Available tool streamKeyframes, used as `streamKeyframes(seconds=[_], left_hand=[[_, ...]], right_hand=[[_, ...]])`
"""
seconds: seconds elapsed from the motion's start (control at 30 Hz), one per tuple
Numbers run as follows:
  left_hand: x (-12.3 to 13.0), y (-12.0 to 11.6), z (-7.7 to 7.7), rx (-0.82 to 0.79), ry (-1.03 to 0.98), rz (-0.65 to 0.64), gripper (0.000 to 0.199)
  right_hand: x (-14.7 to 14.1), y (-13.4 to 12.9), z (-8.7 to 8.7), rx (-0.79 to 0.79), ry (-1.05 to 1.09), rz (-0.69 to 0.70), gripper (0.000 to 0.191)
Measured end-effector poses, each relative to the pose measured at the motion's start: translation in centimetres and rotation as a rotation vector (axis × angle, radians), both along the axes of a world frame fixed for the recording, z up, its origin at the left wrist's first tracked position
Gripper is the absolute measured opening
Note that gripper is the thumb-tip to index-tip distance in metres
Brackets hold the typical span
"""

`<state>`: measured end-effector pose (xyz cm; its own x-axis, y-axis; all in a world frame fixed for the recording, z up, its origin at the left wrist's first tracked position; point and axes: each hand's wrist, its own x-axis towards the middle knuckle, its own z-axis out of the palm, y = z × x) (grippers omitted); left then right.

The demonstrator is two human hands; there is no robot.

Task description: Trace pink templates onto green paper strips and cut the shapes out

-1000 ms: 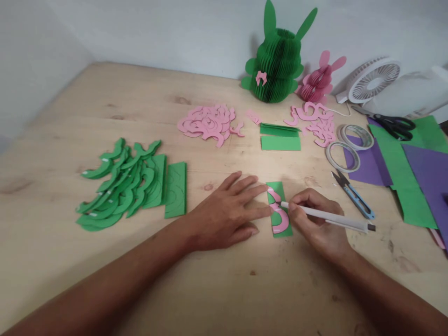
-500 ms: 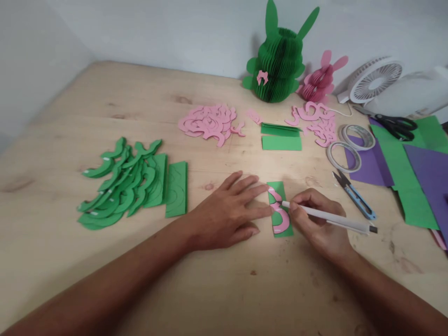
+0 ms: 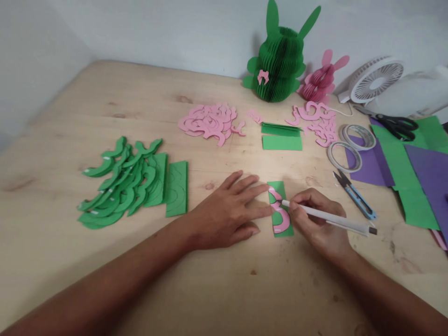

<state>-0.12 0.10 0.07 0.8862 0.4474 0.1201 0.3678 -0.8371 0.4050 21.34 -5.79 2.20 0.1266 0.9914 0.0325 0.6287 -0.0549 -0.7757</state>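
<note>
My right hand (image 3: 320,224) is closed around a white pen (image 3: 332,218), its tip at the edge of a curved pink paper piece (image 3: 284,220). That piece lies on a small green paper rectangle (image 3: 287,186). From the left, my left hand (image 3: 233,210) lies flat with fingers spread, its fingertips touching the pink piece and the green rectangle. Curved green cutouts (image 3: 122,186) are heaped at the left, beside a folded green strip (image 3: 177,189) with drawn curves.
Pink cutouts (image 3: 208,122), green strips (image 3: 282,143) and more pink cutouts (image 3: 321,122) lie farther back. Paper rabbits, green (image 3: 280,65) and pink (image 3: 318,81), stand behind. At right are tape rolls (image 3: 345,157), blue snips (image 3: 357,196), black scissors (image 3: 395,125) and a fan (image 3: 376,83).
</note>
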Motion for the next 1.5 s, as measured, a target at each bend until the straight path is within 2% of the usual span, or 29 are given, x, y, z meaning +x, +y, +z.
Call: streamKeyframes(seconds=[1.5], left_hand=[[0.12,-0.12,-0.14,0.023,0.011,0.013,0.041]], right_hand=[[-0.38,-0.02,0.13,0.038,0.011,0.043,0.011]])
